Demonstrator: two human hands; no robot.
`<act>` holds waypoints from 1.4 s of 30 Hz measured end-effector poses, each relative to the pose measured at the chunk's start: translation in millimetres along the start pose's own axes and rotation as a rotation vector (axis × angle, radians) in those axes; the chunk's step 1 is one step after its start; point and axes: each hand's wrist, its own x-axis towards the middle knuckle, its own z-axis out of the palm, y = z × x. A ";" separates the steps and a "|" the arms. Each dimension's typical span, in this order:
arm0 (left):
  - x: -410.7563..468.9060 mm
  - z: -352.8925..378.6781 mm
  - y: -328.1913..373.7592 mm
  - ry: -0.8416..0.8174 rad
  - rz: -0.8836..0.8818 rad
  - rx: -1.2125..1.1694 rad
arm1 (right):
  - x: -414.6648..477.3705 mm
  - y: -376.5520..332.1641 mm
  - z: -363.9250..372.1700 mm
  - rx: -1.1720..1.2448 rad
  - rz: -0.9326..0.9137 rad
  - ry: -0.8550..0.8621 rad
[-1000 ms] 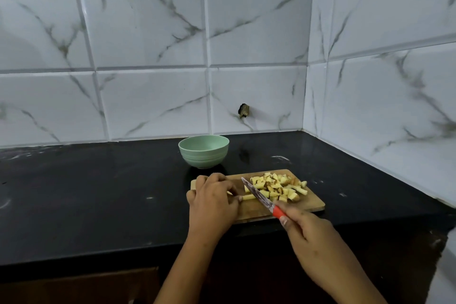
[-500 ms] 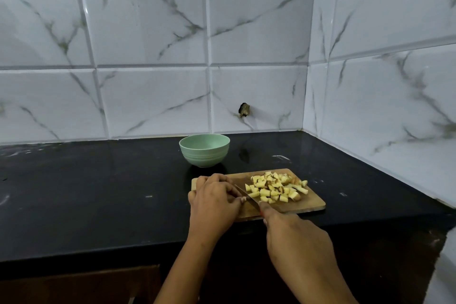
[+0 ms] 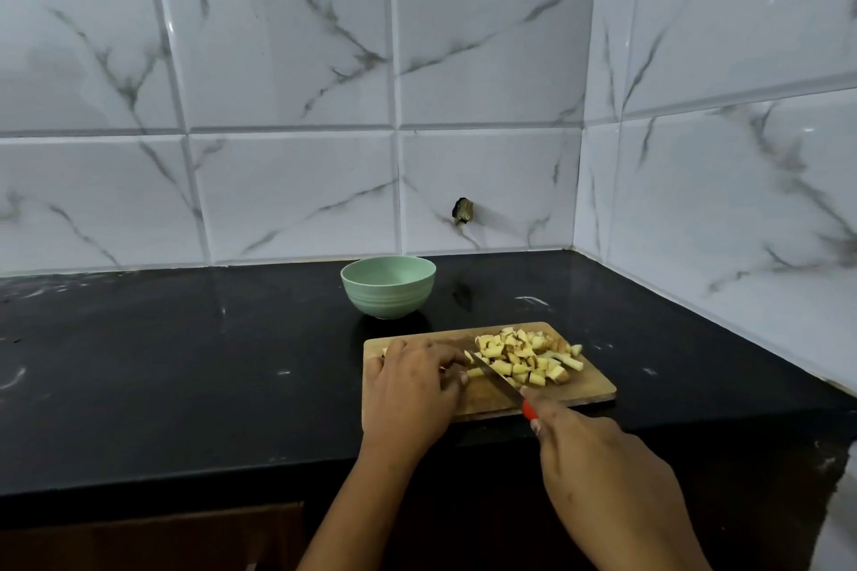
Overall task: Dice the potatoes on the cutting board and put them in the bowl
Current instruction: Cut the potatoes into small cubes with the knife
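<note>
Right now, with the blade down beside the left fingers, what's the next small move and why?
Probably lift the knife and make a cut slightly leftward: the left hand holds a potato strip whose end pokes out beside the blade, the right hand grips the handle, the diced pile sits on the cutting board, and the bowl looks empty.

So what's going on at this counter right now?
A person is dicing potato on a rectangular wooden cutting board on the black countertop. The right hand grips a red-handled kitchen knife, its blade slanting across the board. The left hand, fingers curled, holds a pale uncut potato strip beside the blade. A pile of yellow potato cubes sits on the board's right part. The pale green round bowl behind the board shows no potato yet.
</note>
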 end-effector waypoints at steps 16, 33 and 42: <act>3.9 3.5 -2.0 -0.019 0.016 -0.005 | 3.0 1.8 -16.0 -0.106 -0.117 -0.002; 23.8 10.5 10.7 -0.030 0.009 -0.022 | 0.6 4.9 -11.0 -0.014 0.031 0.017; 31.4 8.3 2.8 0.068 0.057 -0.158 | -8.2 3.4 -21.0 0.136 -0.011 -0.008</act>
